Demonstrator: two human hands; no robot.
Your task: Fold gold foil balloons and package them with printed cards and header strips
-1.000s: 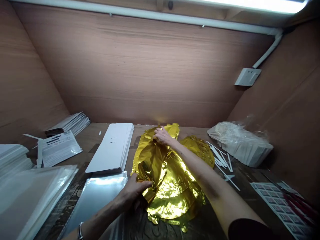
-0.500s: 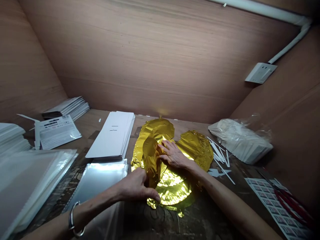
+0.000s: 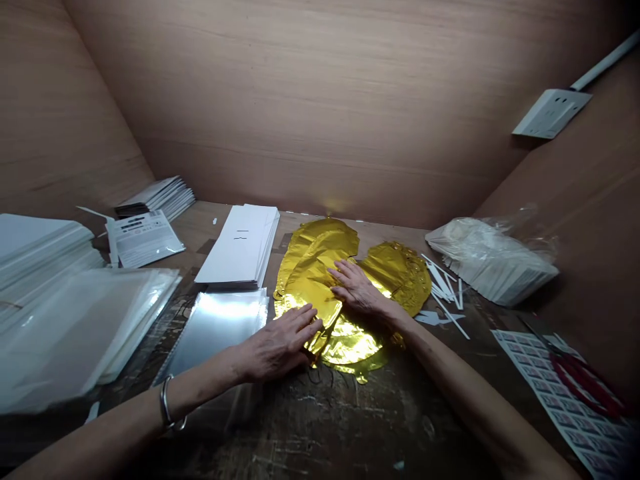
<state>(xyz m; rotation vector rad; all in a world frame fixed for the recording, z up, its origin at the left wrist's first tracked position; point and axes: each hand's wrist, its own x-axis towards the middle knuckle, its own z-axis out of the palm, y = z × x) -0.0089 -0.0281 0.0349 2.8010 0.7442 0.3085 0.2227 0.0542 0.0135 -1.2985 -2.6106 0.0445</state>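
Shiny gold foil balloons point(image 3: 320, 253), flat and uninflated, lie overlapping in the middle of the worktable. My left hand point(image 3: 285, 339) rests on the near left edge of the foil, palm down with the fingers stretched out. Lying flat on the middle of the foil, my right hand point(image 3: 357, 288) has its fingers spread and touches a folded layer. Nothing is gripped in either hand. A silver bangle point(image 3: 166, 403) circles my left wrist. Part of the foil under both hands is hidden.
Left of the foil are a stack of white cards point(image 3: 240, 250), clear plastic sleeves point(image 3: 215, 327) and larger bags point(image 3: 75, 333). On the right lie white straws point(image 3: 443, 287), a plastic-wrapped white bundle point(image 3: 493, 263), a sticker sheet point(image 3: 545, 393) and red-handled scissors point(image 3: 585, 387).
A raised fold of foil near my left hand now lies flatter. My left fingers have gone from pinching near the edge to lying stretched on the foil. The camera view has shifted.
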